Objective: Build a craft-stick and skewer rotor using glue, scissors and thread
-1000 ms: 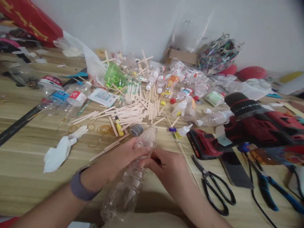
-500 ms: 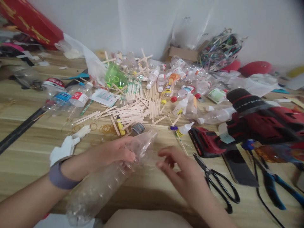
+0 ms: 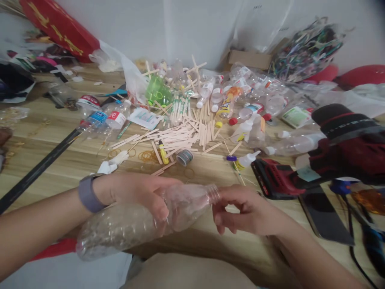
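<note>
A clear plastic bottle (image 3: 120, 228) without a cap lies tilted across my lap side of the table, its neck pointing right. My left hand (image 3: 141, 196) is wrapped round its middle, thumb on the near side. At the bottle's mouth is my right hand (image 3: 249, 210), index finger reaching to the opening; whether the fingertip is inside I cannot tell. The right thumb and other fingers are loosely bent, apart from the index, with nothing seen between them. Beyond the bottle lie a small spool (image 3: 184, 157) and a yellow-and-black tube (image 3: 163, 152).
Wooden sticks (image 3: 174, 138) spread over the table's middle, with several plastic bottles (image 3: 228, 104) behind. On the right are a red-and-black power drill (image 3: 337, 156) and a phone (image 3: 325, 216). A glue bottle (image 3: 247, 159) stands near the drill. A black strip (image 3: 39, 170) crosses the left.
The bottle has turned closer to level, its neck swinging down and right. My right hand has come to its mouth. The view has shifted, and the scissors are now hidden behind my right arm.
</note>
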Action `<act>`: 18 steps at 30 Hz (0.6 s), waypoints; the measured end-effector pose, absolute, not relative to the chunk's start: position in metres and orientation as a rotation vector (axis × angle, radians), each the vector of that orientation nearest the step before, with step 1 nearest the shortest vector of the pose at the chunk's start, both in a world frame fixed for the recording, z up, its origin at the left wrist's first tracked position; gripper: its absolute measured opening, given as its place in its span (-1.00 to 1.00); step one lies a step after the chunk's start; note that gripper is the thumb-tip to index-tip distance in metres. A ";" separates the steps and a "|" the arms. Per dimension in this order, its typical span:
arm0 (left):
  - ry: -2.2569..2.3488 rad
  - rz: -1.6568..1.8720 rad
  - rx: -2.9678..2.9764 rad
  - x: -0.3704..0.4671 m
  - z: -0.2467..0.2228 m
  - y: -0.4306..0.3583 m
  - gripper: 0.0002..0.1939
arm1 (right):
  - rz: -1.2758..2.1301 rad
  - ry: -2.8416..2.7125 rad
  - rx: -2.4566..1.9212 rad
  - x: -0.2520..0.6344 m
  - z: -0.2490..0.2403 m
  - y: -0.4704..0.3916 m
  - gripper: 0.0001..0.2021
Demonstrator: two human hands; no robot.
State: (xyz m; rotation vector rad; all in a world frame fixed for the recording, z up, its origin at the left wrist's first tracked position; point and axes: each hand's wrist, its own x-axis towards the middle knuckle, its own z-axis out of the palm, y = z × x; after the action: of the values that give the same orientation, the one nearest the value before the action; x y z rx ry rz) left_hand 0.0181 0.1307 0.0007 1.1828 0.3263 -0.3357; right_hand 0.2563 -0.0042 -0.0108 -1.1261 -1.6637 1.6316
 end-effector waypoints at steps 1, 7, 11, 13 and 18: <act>0.341 -0.412 1.141 0.019 0.002 0.130 -0.45 | 1.632 -1.799 -1.073 0.257 -0.008 -0.001 -0.72; 0.336 -0.572 1.071 0.028 0.011 0.127 -0.60 | 0.953 -2.568 -0.898 0.255 0.000 0.014 -0.79; 0.371 -0.574 0.998 0.026 0.005 0.122 -0.59 | 0.391 -2.900 -1.074 0.254 -0.010 0.017 -0.77; 0.401 -0.550 0.985 0.024 0.002 0.120 -0.53 | 0.247 -2.953 -1.159 0.255 -0.014 0.018 -0.76; 0.332 -0.495 1.065 0.020 -0.001 0.121 -0.49 | 0.140 -2.889 -0.969 0.260 -0.014 0.018 -0.63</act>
State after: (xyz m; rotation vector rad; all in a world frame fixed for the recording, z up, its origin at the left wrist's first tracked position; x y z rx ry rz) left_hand 0.0204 0.1206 -0.0008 1.0648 0.3321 -0.4951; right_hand 0.2599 0.0183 -0.0136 -0.9690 -2.8886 0.1398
